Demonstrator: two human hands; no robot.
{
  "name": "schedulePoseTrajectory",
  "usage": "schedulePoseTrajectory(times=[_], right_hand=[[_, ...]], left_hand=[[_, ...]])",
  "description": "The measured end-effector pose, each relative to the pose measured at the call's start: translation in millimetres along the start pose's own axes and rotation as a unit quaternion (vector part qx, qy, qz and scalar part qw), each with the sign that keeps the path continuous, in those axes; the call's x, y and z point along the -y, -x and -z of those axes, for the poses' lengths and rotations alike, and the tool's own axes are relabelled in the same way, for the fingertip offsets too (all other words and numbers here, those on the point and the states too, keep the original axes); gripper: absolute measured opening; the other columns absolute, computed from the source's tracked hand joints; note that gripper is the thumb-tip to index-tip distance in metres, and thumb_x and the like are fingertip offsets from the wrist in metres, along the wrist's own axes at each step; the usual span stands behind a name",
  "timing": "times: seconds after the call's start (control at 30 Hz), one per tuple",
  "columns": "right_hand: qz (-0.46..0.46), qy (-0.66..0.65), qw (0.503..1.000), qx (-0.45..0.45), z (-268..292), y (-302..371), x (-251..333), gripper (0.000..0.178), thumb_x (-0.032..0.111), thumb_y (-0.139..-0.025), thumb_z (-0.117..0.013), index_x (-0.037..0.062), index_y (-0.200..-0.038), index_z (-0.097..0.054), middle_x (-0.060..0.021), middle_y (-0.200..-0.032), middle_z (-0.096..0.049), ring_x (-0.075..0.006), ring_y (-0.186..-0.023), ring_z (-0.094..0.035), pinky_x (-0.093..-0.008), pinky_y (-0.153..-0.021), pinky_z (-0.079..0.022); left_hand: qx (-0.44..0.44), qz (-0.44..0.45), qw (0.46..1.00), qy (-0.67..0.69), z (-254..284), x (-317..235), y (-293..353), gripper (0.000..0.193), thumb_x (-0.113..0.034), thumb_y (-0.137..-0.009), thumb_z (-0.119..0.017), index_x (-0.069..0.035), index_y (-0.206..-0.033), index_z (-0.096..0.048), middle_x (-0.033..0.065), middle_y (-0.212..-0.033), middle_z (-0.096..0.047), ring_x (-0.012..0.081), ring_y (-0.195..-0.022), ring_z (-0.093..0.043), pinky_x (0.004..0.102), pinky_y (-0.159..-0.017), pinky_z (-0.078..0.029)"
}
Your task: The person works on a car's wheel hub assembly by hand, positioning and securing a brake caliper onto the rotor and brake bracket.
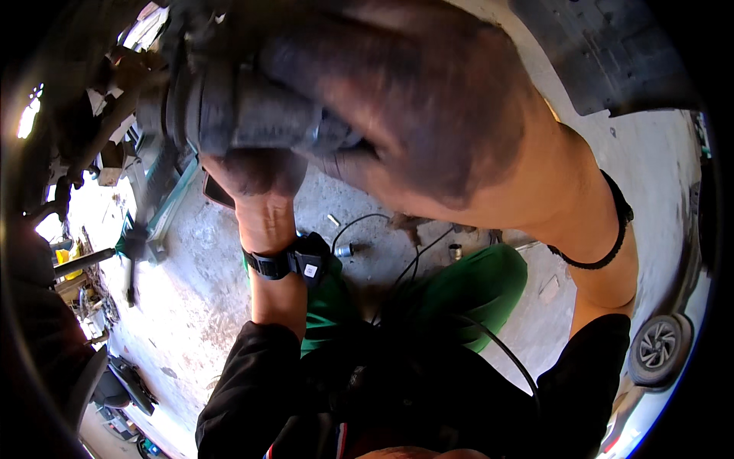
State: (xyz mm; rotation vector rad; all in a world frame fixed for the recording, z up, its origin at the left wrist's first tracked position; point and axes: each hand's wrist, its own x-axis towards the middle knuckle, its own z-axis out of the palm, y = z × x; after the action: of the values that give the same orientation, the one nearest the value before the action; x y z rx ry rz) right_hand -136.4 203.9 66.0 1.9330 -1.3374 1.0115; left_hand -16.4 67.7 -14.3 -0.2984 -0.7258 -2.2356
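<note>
A dark cylindrical part with stepped rings lies across the upper left, very close to me and slightly blurred. Black grime covers the back of my right hand, which is closed over the part's right end; its fingertips are lost in shadow. Below the part, my left hand comes up against its underside, with its fingers hidden behind it. Dark vehicle parts crowd around the part's left end, where shadow hides how they join.
A black cable runs between my green-clad knees. On the concrete floor lie a metal socket-like cylinder and small pieces. A green metal stand is at left, a dark panel upper right, a wheel lower right.
</note>
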Motion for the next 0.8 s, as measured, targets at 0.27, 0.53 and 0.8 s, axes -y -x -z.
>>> schedulePoseTrajectory(times=[0.27, 0.53, 0.8], right_hand=[[-0.033, 0.022, 0.999, 0.032, -2, -18, 42, 0.023, 0.023, -0.077, -0.062, 0.0096, -0.096, -0.066, -0.0075, -0.087, -0.061, -0.0266, -0.087, -0.061, -0.0380, -0.068, -0.053], [-0.059, 0.044, 0.995, 0.067, -21, -35, 64, 0.019, 0.022, -0.073, -0.063, 0.0086, -0.086, -0.067, -0.0093, -0.082, -0.063, -0.0279, -0.079, -0.062, -0.0386, -0.065, -0.053], [-0.099, 0.107, 0.980, 0.135, -41, -28, 66, 0.016, 0.022, -0.070, -0.064, 0.0076, -0.076, -0.067, -0.0111, -0.076, -0.064, -0.0291, -0.072, -0.063, -0.0391, -0.063, -0.054]], left_hand=[[-0.117, 0.006, 0.990, -0.076, -2, -20, 25, 0.061, -0.048, -0.096, -0.050, -0.009, -0.143, -0.042, 0.0100, -0.142, -0.048, 0.0292, -0.134, -0.043, 0.0460, -0.114, -0.030], [-0.189, 0.064, 0.979, -0.044, 28, -34, 54, 0.057, -0.046, -0.097, -0.044, -0.005, -0.137, -0.047, 0.0119, -0.137, -0.053, 0.0298, -0.127, -0.048, 0.0437, -0.110, -0.035], [0.001, 0.136, 0.991, 0.016, 54, -26, 63, 0.049, -0.031, -0.100, -0.032, -0.001, -0.136, -0.046, 0.0169, -0.134, -0.054, 0.0298, -0.121, -0.054, 0.0433, -0.103, -0.044]])
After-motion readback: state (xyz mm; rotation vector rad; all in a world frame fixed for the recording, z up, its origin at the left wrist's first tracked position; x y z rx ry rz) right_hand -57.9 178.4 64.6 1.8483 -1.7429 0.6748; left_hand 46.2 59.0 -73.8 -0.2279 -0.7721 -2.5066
